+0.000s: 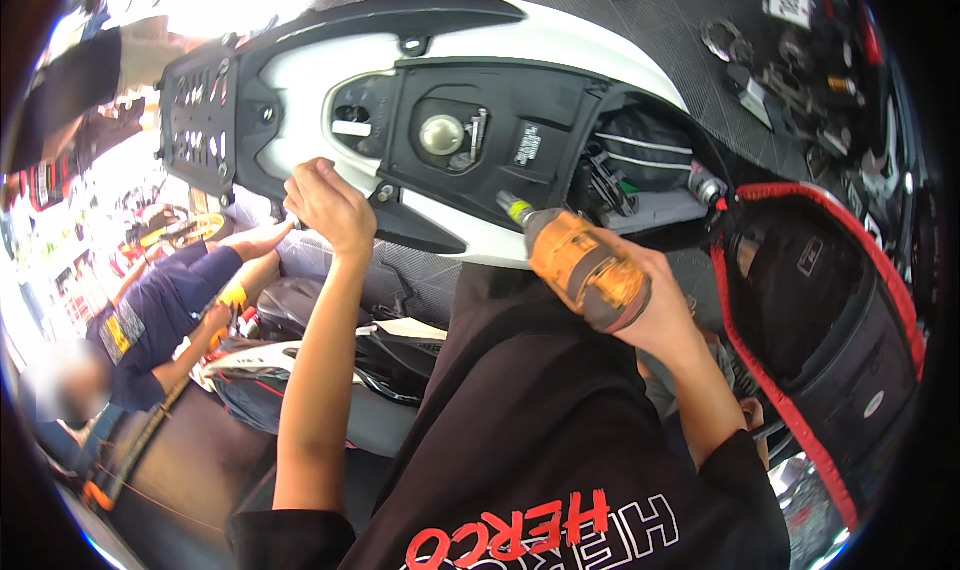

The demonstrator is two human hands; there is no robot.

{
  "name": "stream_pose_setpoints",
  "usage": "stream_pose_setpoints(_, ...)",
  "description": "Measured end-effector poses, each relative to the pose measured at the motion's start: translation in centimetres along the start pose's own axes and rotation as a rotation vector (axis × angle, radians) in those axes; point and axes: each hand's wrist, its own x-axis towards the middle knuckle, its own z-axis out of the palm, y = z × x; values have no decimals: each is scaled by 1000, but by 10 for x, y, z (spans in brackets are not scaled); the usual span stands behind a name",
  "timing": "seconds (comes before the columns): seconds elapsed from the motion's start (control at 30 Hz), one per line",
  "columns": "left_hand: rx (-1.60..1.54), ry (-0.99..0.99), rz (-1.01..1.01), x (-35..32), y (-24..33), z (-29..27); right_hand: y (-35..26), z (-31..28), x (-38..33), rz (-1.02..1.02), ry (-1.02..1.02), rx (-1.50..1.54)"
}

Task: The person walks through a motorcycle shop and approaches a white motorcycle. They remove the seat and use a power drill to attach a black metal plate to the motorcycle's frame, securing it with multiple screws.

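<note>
Before me is a white and black scooter [560,30], its seat [880,370] swung open at the right with a red edge. My left hand [335,205] is over the side of the tail, beside the black rear rack [228,120]. Its fingers are curled together in a pinch; whatever may be between them is hidden. My right hand [655,290] grips an orange and black power driver [590,270] from beneath, so the handle is out of sight. The driver's nose points up and left over the scooter's edge, near the black panel around the fuel cap [442,135].
The storage well holds a black bag [650,135] and a small can [706,184]. Another scooter [390,355] stands close on my left, where a person in a dark shirt [165,310] sits. Metal parts [795,50] lie on the floor at the far right.
</note>
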Motion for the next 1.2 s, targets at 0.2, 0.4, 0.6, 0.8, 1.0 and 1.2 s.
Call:
stream_pose_setpoints(0.2,-91,298,-107,-1,-3,3,-37,41,37,-143,-205,-64)
stream_pose_setpoints(0.4,-200,347,-254,-13,-10,2,-71,74,66,-143,-278,-165)
stream_pose_setpoints(0.6,-250,372,-235,-12,-16,4,-101,95,72,-151,-233,-328)
stream_pose_setpoints(0.8,-284,382,-243,-12,-19,4,-107,114,78,-97,-256,-348)
stream_pose_setpoints(1.0,-283,371,-253,-13,-20,4,-109,127,79,-34,-200,-374)
stream_pose_setpoints(1.2,-305,379,-247,-13,-21,3,-116,125,83,-120,-262,-533)
